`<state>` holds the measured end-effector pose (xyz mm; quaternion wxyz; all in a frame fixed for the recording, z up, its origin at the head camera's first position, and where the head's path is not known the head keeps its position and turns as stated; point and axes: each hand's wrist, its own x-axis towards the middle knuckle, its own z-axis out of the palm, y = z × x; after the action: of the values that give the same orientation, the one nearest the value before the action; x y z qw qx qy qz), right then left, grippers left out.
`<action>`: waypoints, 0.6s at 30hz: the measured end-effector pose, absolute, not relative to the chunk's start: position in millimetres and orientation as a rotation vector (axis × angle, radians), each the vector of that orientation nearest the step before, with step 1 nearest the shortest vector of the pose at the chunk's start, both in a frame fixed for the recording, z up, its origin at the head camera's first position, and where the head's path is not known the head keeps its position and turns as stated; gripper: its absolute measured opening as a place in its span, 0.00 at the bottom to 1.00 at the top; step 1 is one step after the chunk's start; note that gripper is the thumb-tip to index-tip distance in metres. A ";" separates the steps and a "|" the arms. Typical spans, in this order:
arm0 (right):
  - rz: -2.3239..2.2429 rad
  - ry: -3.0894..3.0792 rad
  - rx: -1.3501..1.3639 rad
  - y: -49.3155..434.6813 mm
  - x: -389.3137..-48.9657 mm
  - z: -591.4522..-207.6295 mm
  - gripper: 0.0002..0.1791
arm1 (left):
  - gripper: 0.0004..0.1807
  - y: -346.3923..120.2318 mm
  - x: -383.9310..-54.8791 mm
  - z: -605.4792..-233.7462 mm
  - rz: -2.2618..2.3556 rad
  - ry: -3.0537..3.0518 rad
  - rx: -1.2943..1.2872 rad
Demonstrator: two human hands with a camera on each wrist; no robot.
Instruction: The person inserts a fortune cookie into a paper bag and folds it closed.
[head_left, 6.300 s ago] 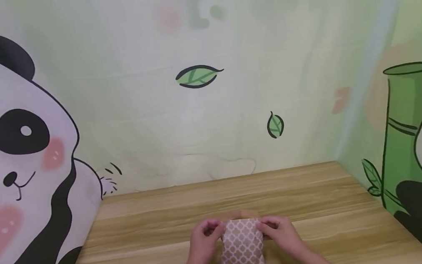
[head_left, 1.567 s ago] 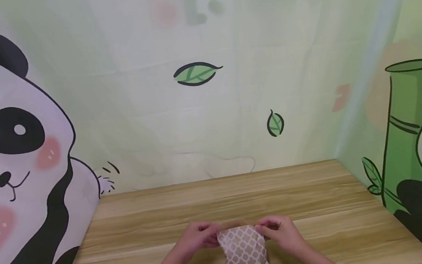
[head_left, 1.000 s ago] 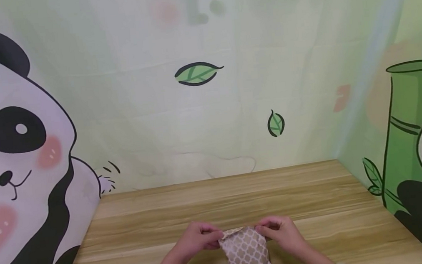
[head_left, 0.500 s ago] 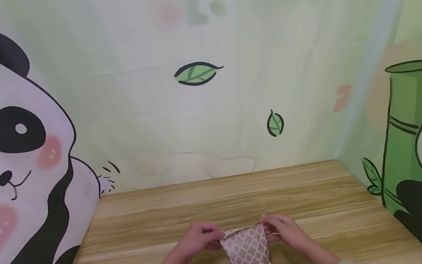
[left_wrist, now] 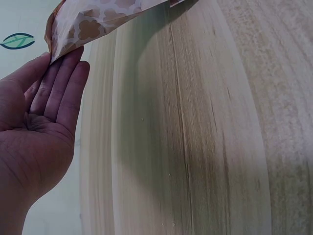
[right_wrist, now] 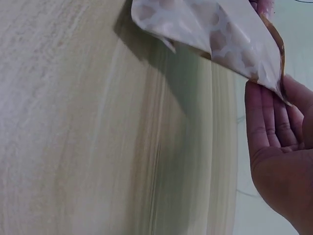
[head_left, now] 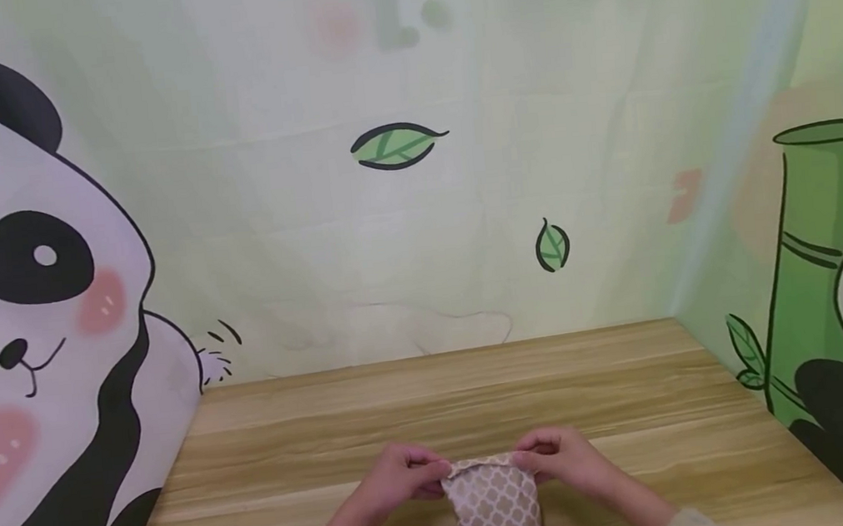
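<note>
A paper bag (head_left: 498,511) with a tan and white quatrefoil pattern is held upright-tilted near the table's front edge, its lower end cut off by the head view. Its far top edge is folded into a narrow patterned strip. My left hand (head_left: 401,480) pinches the left top corner between thumb and fingers; the left wrist view shows that bag (left_wrist: 98,19) corner in the left hand (left_wrist: 46,112). On the opposite corner, my right hand (head_left: 568,461) pinches the fold with its thumb on top. In the right wrist view, the bag's (right_wrist: 215,34) brown edging shows by the right hand (right_wrist: 279,132).
A wood-grain table (head_left: 315,427) spreads out under both hands and reaches back to a printed cloth backdrop (head_left: 275,226). The backdrop bears pandas, leaves and a bamboo stalk (head_left: 813,262), and its sides flank the table left and right.
Earlier, brown paper stood behind the bag's top edge; now that edge is folded over, first at the left, then across. My right fingers briefly spread behind the right corner and now pinch it again.
</note>
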<state>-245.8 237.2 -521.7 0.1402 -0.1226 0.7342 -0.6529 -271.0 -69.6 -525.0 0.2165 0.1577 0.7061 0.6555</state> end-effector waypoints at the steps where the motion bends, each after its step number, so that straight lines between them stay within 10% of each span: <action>1: -1.884 2.121 -0.370 237.7 -245.6 -521.9 0.16 | 0.12 -70.0 -270.9 -524.2 1.812 1.958 0.441; 18: -1.818 2.204 -0.519 238.4 -243.9 -524.0 0.14 | 0.10 -55.3 -270.2 -507.7 1.650 2.119 0.542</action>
<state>-243.9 238.4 -524.0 0.1187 -0.1775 0.7537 -0.6215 -270.2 -55.3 -507.7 0.1995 0.1938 0.7579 0.5902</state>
